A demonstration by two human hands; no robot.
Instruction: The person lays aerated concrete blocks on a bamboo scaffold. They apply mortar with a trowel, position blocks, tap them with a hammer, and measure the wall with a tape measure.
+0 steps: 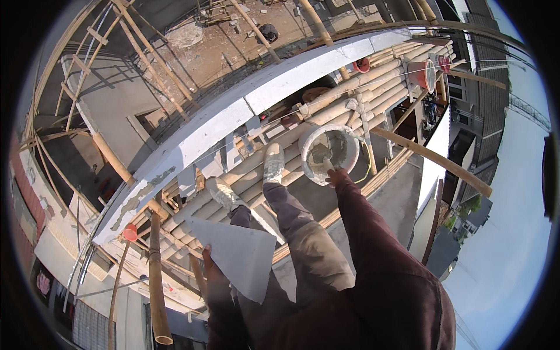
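Note:
My left hand [211,263] grips the edge of a pale grey block [236,254], cut to a slanted shape, in front of my legs. My right hand [337,177] reaches to the near rim of a round, mortar-smeared bucket [352,144]. Its fingers are closed round a pale tool [328,164] that dips into the grey wet mortar [322,153]; the tool's kind is hard to make out. Left of my feet runs a wall of white blocks [216,125], with a strip of spread mortar [140,198] on top at its near end.
My feet stand on a bamboo-pole scaffold [256,166] beside the wall, with gaps between poles. Beyond the bucket are orange-red buckets [421,76]. A bamboo pole [434,157] juts out to the right; another upright pole [156,280] stands at left. Ground [221,55] lies far below.

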